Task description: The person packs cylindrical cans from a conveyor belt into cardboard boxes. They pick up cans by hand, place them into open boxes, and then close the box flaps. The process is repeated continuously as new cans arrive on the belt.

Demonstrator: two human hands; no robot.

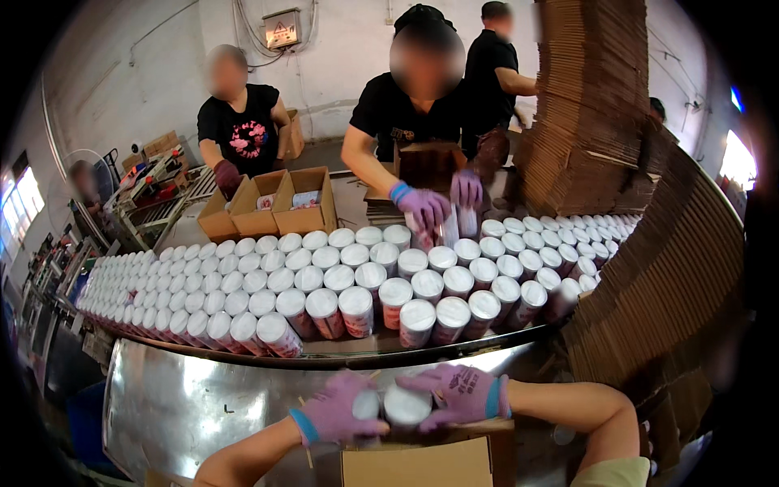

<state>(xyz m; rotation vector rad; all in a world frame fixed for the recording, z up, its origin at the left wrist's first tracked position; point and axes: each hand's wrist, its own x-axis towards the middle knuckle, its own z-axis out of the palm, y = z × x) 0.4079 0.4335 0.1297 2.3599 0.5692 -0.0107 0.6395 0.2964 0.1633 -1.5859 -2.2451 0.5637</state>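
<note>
Just above a cardboard box (418,464) at the near edge, my two hands in purple gloves with blue cuffs close in on a pair of white-lidded cans. My left hand (337,407) is wrapped round the smaller-looking can (367,404). Its neighbour, a can (407,406) right beside it, is gripped by my right hand (461,395) from the other side. Only the lids show; gloves hide most of the can sides. Beyond them, long rows of upright cans (355,302) with white lids and red-and-white sides fill the conveyor.
A metal table (187,398) lies under my left arm. Stacked flat cardboard (665,276) rises at my right, with a taller stack (580,89) behind. Across the conveyor, a co-worker's gloved hands (426,207) handle cans; another person (243,122) stands behind open cartons (304,213).
</note>
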